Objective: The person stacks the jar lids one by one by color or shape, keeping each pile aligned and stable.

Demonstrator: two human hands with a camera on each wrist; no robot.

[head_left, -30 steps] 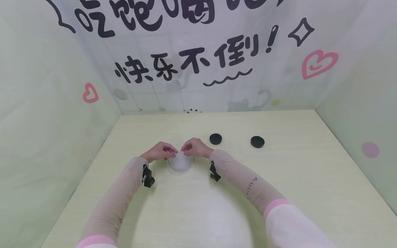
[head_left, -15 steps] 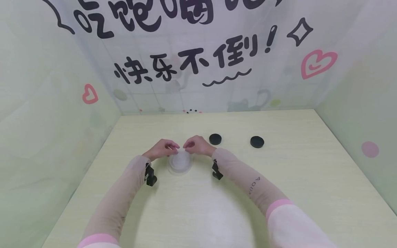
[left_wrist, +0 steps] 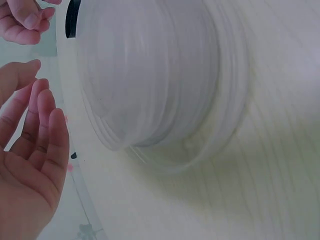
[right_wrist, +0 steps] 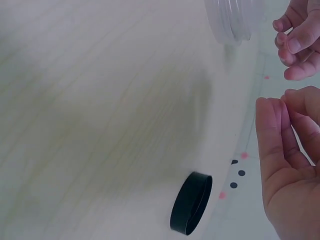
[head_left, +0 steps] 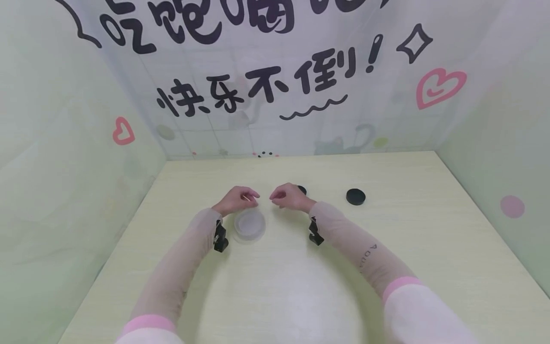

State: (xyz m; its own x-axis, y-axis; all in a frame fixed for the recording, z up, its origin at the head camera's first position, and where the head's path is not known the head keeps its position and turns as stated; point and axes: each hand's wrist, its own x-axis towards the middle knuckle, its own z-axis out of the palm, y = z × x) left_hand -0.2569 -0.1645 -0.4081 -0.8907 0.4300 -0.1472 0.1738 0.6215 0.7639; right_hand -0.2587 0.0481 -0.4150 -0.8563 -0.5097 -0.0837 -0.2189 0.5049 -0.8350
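Note:
A translucent round plastic container stands on the table, its ringed wall filling much of the left wrist view. A wider clear rim surrounds its lower part. Just beyond it is my left hand, fingers loosely bent and holding nothing; in the left wrist view the palm shows bare. My right hand hovers to the right of the container, apart from the left hand, thumb near the bent fingers and nothing between them. Behind it, a black round lid is partly hidden; the right wrist view shows this lid with its raised edge.
Another black round lid lies farther right on the pale wooden table. A printed cloth wall rises at the table's back edge, with side walls left and right. A black wrist camera hangs under each forearm.
Both hands have drawn off the top of the container, moving back and to the right, and the gap between them has widened. The right hand now covers part of the nearer black lid.

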